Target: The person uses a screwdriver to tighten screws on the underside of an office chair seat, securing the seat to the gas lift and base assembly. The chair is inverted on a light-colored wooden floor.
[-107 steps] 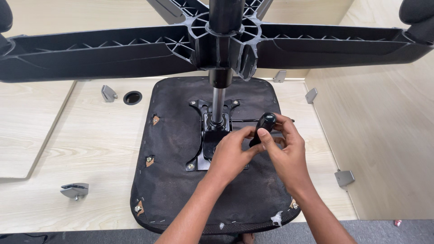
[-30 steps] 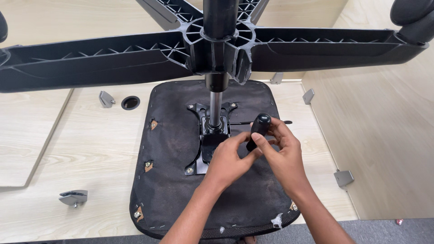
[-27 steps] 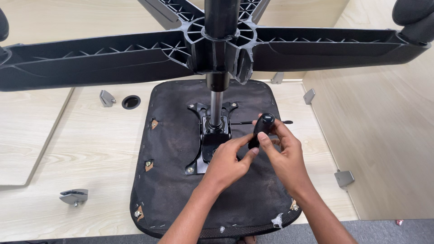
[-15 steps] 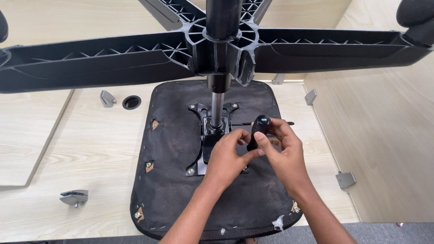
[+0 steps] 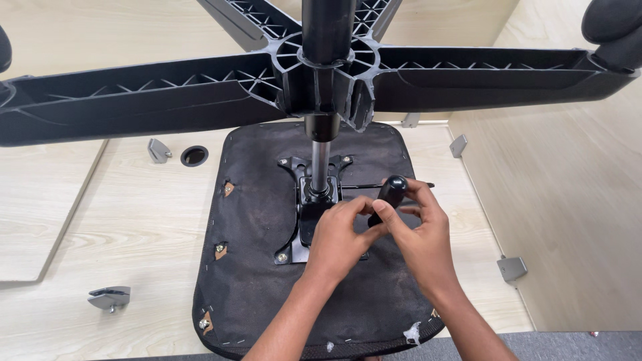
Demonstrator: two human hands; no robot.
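- One screwdriver, its black handle (image 5: 391,195) standing tilted over the right half of the metal mounting plate (image 5: 302,220), which sits at the middle of the upturned seat.
- The right hand (image 5: 418,230) has its fingers wrapped round that handle, thumb along its near side, gripping it.
- The left hand (image 5: 342,232) is curled closed just beside it, fingertips pinched at the lower end of the handle; what they pinch is hidden from where I stand.
- The two hands touch each other over the plate.
- One black fabric seat underside (image 5: 261,267) lies flat on the pale wooden tabletop (image 5: 127,220), with three torn corners on its left edge showing screws.
- One chrome gas column (image 5: 319,164) rises from the plate into the hub of one black five-armed chair base (image 5: 167,93), which spreads across the top of the view.
- One thin black lever rod (image 5: 361,186) runs rightward from the plate, behind the hands.
- One round cable hole (image 5: 194,156) lies left of the seat.
- I count five small grey metal brackets on the wood: two left (image 5: 109,298), three right (image 5: 511,268).
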